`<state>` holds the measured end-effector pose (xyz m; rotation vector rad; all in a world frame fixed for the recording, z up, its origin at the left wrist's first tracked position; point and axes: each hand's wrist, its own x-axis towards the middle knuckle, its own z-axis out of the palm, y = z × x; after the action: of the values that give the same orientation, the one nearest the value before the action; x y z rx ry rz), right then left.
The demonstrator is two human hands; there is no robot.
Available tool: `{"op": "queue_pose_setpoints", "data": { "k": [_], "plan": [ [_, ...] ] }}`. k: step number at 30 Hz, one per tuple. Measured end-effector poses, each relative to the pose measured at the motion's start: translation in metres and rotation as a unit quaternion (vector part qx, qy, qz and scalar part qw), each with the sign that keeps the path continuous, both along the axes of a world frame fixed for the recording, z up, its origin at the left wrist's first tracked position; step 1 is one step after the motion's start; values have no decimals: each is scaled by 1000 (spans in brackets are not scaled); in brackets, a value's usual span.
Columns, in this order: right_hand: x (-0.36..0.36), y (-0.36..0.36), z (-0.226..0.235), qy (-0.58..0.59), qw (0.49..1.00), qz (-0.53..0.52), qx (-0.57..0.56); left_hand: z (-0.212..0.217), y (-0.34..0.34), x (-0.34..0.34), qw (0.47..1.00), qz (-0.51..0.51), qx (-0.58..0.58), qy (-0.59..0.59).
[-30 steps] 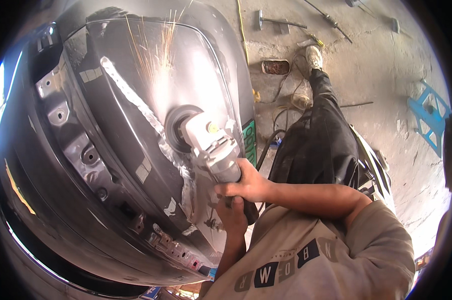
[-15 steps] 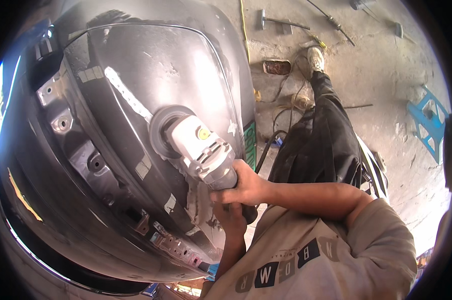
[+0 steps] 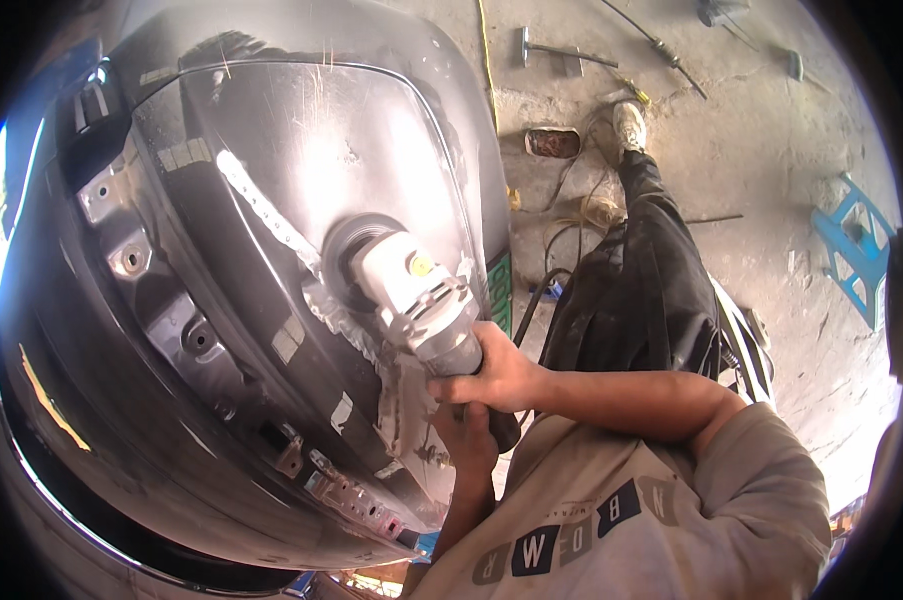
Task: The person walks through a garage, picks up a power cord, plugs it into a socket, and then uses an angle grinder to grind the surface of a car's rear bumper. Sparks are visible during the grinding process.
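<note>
My right hand (image 3: 511,376) wraps round the dark grey body of an angle grinder (image 3: 411,285) with a pale head and a yellow button. My left hand (image 3: 467,435) is closed round the rear part of the same tool, with its fingers partly hidden. The grinder's round disc (image 3: 337,250) lies against a dark grey car panel (image 3: 371,125) that has dull, scuffed patches. Along the disc's left side runs a jagged pale strip (image 3: 271,222) on the panel, continuing below it.
Bare metal brackets (image 3: 199,342) line the car's left part. A green plate (image 3: 499,290) is at the panel's right edge. Cables (image 3: 561,235), a hammer-shaped tool (image 3: 571,50) and a blue plastic stool (image 3: 859,250) are on the concrete floor (image 3: 761,130), beside my legs.
The grinder has shifted slightly right across the panel, with both hands still on it. More of the jagged pale strip shows beside and below the disc. The whole view has shifted slightly.
</note>
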<state>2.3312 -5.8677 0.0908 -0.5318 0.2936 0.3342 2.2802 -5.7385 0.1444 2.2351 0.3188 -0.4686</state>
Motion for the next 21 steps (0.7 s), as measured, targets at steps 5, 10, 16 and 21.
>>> {"op": "queue_pose_setpoints", "data": {
  "k": [5, 10, 16, 21],
  "plan": [
    [7, -3, 0, -30, 999, 34, 25, 5, 0, 12, 999, -35, 29, -27],
    [5, -4, 0, -23, 1000, -2, -10, 0, -2, 11, 999, -24, 40, -5],
    [2, -2, 1, 28, 999, 28, -3, 7, 4, 10, 998, -26, 13, 51],
    [3, 2, 2, -51, 997, -25, -53, -1, 7, 12, 998, -47, 29, -25]
  ]
}}
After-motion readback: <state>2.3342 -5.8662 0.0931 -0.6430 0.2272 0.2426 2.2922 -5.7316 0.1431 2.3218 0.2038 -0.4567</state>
